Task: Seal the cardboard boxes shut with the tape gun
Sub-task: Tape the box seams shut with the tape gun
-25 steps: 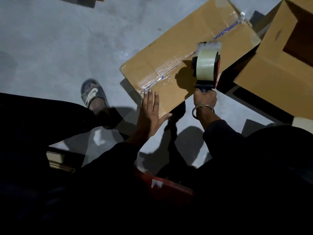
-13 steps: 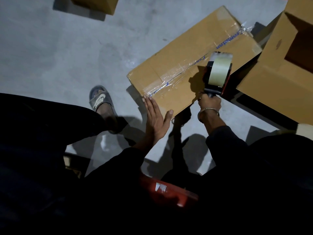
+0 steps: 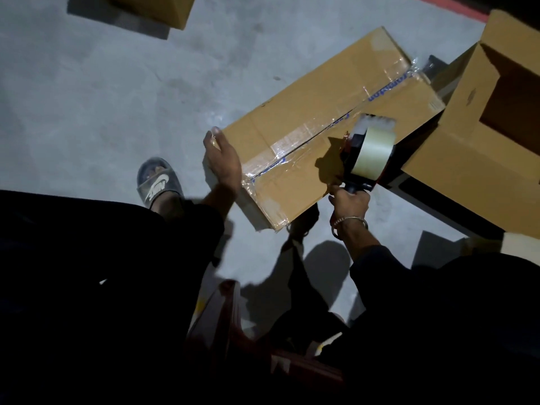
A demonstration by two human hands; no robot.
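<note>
A person in dark sleeves bends over a closed cardboard box (image 3: 318, 127) lying flat on a grey concrete floor (image 3: 102, 97), clear tape running along its centre seam from end to end. The left hand (image 3: 223, 157) grasps the box's near left corner, fingers curled over the edge. The right hand (image 3: 349, 200), a metal bangle (image 3: 349, 222) at the wrist, is clenched around the handle of a tape gun (image 3: 366, 159), which is held over the box's near right edge with its roll of clear tape facing the camera; whether it touches the cardboard cannot be told. An open cardboard box (image 3: 479, 147) stands just beside the sealed one on the right, and part of another box (image 3: 157, 7) shows at the top edge. A foot in a grey slide sandal (image 3: 159, 181) rests on the floor near the left hand.
</note>
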